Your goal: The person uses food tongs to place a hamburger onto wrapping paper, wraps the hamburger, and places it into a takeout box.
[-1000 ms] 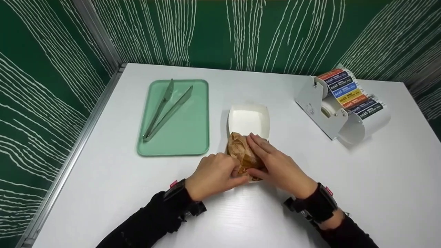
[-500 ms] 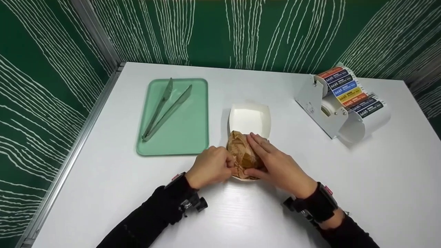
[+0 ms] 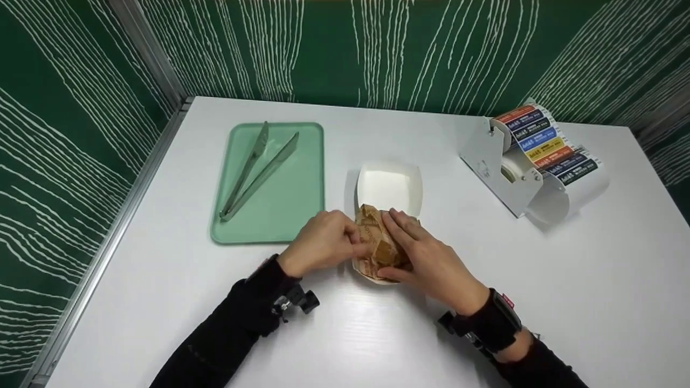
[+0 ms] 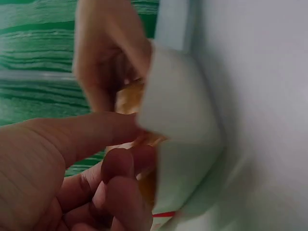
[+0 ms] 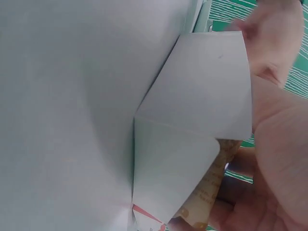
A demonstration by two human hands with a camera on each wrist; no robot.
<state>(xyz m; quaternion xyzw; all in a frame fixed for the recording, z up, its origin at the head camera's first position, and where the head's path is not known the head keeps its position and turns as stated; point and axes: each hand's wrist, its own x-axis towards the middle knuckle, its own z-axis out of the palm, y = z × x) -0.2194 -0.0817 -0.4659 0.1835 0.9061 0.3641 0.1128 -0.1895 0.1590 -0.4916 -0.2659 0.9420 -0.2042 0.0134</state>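
A bundle in printed brown wrapping paper (image 3: 372, 231) sits in the near half of an open white clamshell box (image 3: 389, 188); what the paper covers is hidden. My left hand (image 3: 326, 242) is at the bundle's left side, fingers curled, pinching the paper between thumb and fingertips. In the left wrist view that wrapping paper (image 4: 130, 98) shows behind the box wall. My right hand (image 3: 434, 258) lies over the bundle's right side with its fingers straight, pressing on the paper, and its thumb at the near edge.
A green tray (image 3: 291, 210) at the left carries metal tongs (image 3: 242, 188). At the back right stands a label dispenser (image 3: 501, 167) with a roll of coloured stickers (image 3: 544, 143). Green walls (image 3: 329, 54) border the white table (image 3: 539, 269).
My left hand has moved back from the bundle's near edge and up along its left side, with the paper there shifting. The right hand stays almost in place on the bundle.
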